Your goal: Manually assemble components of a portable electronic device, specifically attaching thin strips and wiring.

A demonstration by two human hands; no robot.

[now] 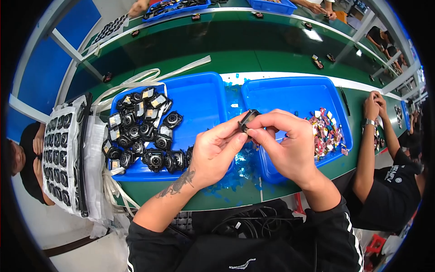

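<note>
My left hand (215,152) and my right hand (283,145) meet above the gap between two blue trays, both pinching one small black square part (248,119). The fingertips of both hands close on it from either side. Under my left hand, the left blue tray (199,97) holds a heap of several similar black parts (140,131). The right blue tray (294,93) lies under my right hand and holds a pile of small pink and white film scraps (326,131).
A flat pack of black parts in rows (61,149) lies at the left, with white strips (140,79) behind the tray. Blue film bits (238,172) litter the green bench (272,59). A person in black (385,181) works at my right; more blue trays (176,8) sit across the bench.
</note>
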